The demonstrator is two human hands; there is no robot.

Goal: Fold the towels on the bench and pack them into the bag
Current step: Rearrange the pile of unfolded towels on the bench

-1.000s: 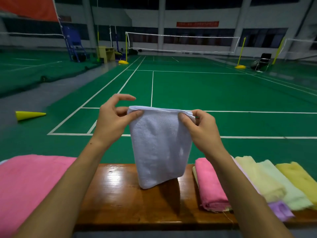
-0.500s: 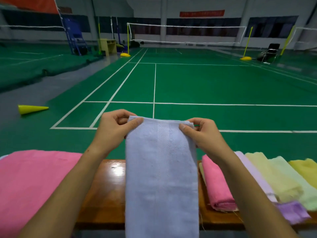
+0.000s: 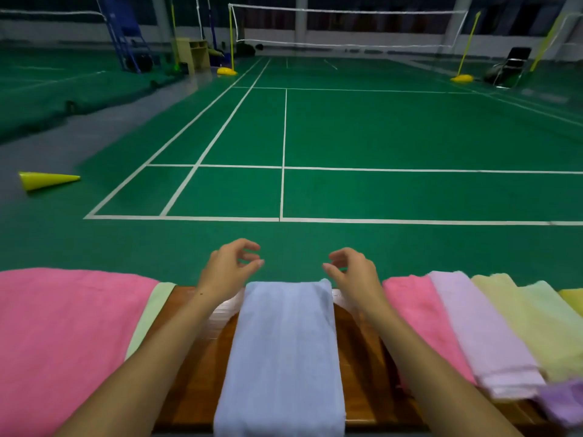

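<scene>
Two hands hover above the far end of a pale blue towel (image 3: 280, 357), both empty, fingers loosely curled with thumb and fingertips apart, holding nothing. Left hand (image 3: 228, 269) sits just left of the towel's top edge, right hand (image 3: 351, 271) just right of it; neither clearly touches the cloth. Blue towel lies flat as a long folded strip down the centre of the frame, across the brown wooden surface (image 3: 195, 383), its near end hanging over the front edge at the bottom. Lower left: a big pink towel (image 3: 63, 342) spread over the surface, with a light green towel (image 3: 148, 320) edge showing beside it. Lower right: a row of folded towels side by side, touching: pink (image 3: 419, 323), lilac (image 3: 482, 339), pale yellow (image 3: 517, 323), pale green (image 3: 555, 313), and a yellow one (image 3: 572, 296) cut off by the frame's right edge; a purple one (image 3: 564, 402) at the bottom right corner, blurred. No bag visible. Behind: green court floor (image 3: 378, 130) with white lines, a yellow cone (image 3: 47, 181) lying on its side at mid left, a net (image 3: 347, 26) across the top, a black chair (image 3: 512, 66) at upper right.
</scene>
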